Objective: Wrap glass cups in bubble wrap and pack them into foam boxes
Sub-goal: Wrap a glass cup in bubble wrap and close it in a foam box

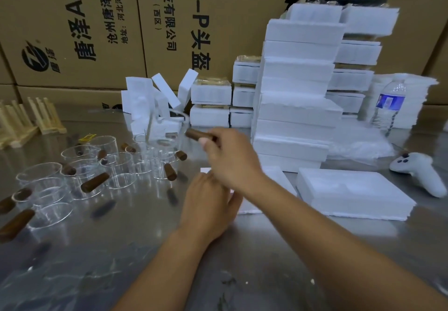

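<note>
My right hand (pixel 230 155) grips the brown wooden handle (pixel 198 135) of a glass cup (pixel 167 136) and holds it lifted above the metal table, near the middle of the view. My left hand (pixel 208 204) rests below it on a white foam piece (pixel 244 207), fingers curved over its edge. Several more glass cups with brown handles (pixel 80 175) stand on the table at the left. An open foam box (pixel 354 193) lies at the right. Bubble wrap (pixel 363 146) is heaped behind it.
A tall stack of white foam boxes (pixel 298 92) rises behind my hands, with loose foam pieces (pixel 155 97) to its left. A water bottle (pixel 390 107) and a white controller (pixel 421 172) are at the right. Wooden racks (pixel 29 121) sit far left. Cardboard cartons (pixel 97 24) form the back wall.
</note>
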